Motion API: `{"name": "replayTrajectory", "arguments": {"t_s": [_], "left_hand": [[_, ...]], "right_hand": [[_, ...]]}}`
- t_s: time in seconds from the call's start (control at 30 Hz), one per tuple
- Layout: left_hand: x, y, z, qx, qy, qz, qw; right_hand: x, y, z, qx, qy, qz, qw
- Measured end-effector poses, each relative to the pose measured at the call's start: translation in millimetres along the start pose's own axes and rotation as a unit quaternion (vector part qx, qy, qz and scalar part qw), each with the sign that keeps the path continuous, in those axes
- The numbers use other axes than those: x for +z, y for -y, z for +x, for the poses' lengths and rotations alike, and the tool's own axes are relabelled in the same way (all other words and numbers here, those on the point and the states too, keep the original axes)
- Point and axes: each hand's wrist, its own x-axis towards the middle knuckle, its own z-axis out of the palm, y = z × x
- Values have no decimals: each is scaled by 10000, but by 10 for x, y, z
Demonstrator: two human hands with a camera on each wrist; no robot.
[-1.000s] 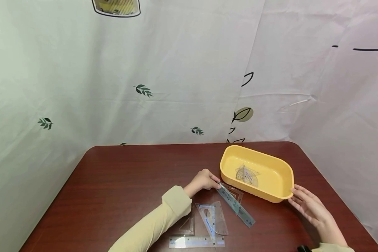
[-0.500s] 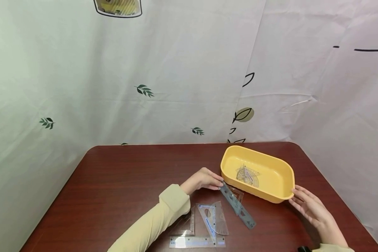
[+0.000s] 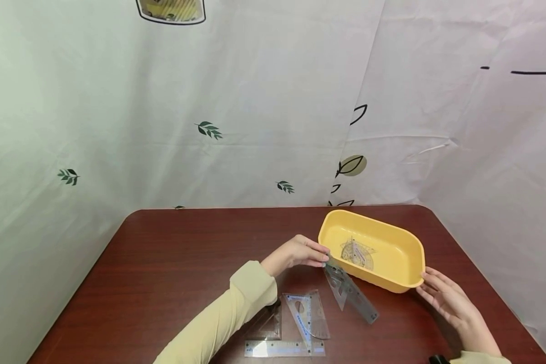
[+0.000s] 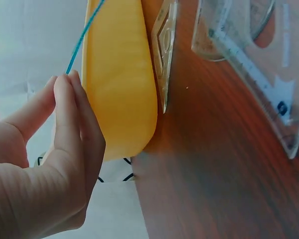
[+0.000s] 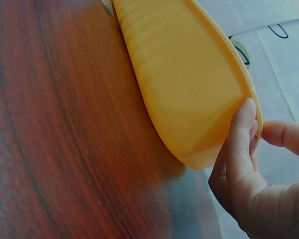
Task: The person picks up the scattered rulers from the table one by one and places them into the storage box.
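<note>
Head view: ruler (image 3: pixel 357 298) slants down from the pinching left grip (image 3: pixel 297 254); right grip (image 3: pixel 450 298) pinches yellow tray (image 3: pixel 391 250).

We see pale, creased cloth (image 3: pixel 264 91) hanging left, far and right around a red-brown, wood-grained table (image 3: pixel 182 247).

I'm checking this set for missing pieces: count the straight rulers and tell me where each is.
2: a tinted ruler pinched in the left hand, beside the yellow tray, and a clear ruler on the table. Others may be hidden behind the left sleeve.
</note>
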Motion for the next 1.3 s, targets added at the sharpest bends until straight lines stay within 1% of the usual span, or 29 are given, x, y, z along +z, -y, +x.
{"name": "replayTrajectory", "arguments": {"t_s": [0.1, 0.27, 0.37, 0.57, 0.73, 0.83, 0.93, 1.03, 1.17, 1.3], "left_hand": [[-6, -40, 15, 60, -33, -100, 9999], [7, -114, 41, 61, -132, -448, 9989], [18, -179, 58, 74, -260, -643, 9976], [49, -304, 108, 259, -582, -988, 9931], [80, -344, 180, 371, -810, -1267, 9879], [114, -358, 228, 425, -938, -1355, 9854], [166, -378, 275, 485, -1092, -1324, 9840], [229, -394, 312, 481, -1230, -1228, 9836], [307, -395, 355, 449, -1438, -955, 9840], [379, -380, 385, 402, -1785, -628, 9811]], "right_hand": [[-4, 2, 2, -6, 5, -8, 10000], [-9, 5, 5, -4, -5, -25, 10000], [-9, 7, 14, -20, 2, -30, 10000], [-16, 7, 16, -5, -55, -101, 9999], [-23, -2, 16, 33, -11, -94, 10000], [-22, -6, 17, 17, 18, -103, 9999], [-17, -6, 14, 5, -8, -143, 9999], [-10, -5, 10, 8, -19, -162, 9999], [-5, -5, 10, -7, -41, -176, 9998], [-6, -8, 8, -6, -66, -175, 9998]]}}
